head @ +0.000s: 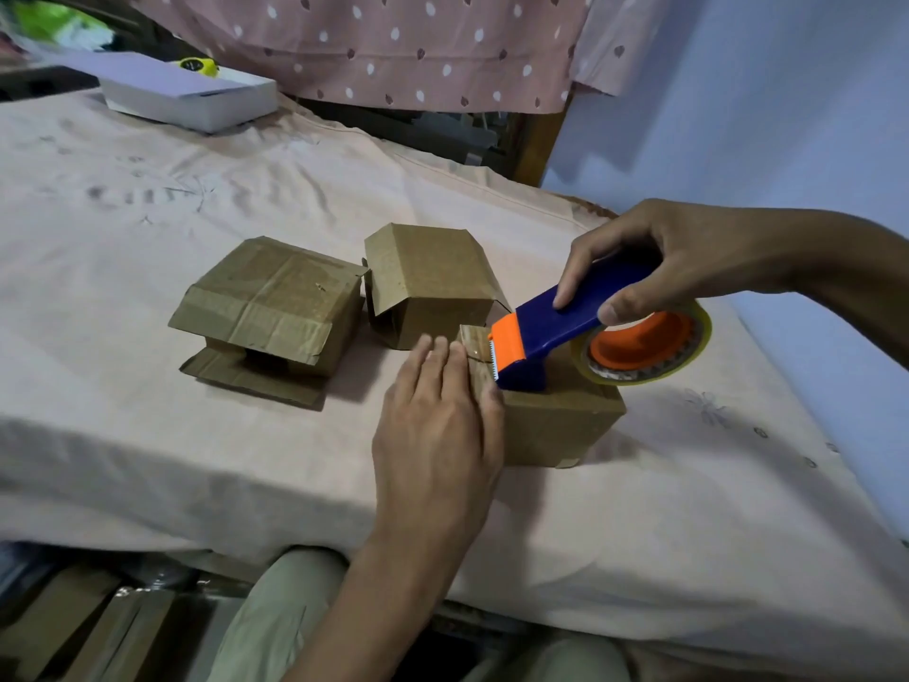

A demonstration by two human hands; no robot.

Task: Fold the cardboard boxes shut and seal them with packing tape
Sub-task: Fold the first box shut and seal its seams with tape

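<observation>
1. Head view: the near cardboard box (556, 425) sits on the bed (196, 460).
2. Right hand (654, 258) grips the tape dispenser (556, 332) on the box top; keep its blade low.
3. Left hand (438, 415), fingers flat, presses the tape (476, 348); smooth it firmly.

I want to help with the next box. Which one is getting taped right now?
Look at the bed with the pink sheet and find the three brown boxes near its front edge. It is the box being taped, nearest the person, on the right. Only this one has the left hand flat on it and the blue-and-orange tape dispenser on top.
</observation>
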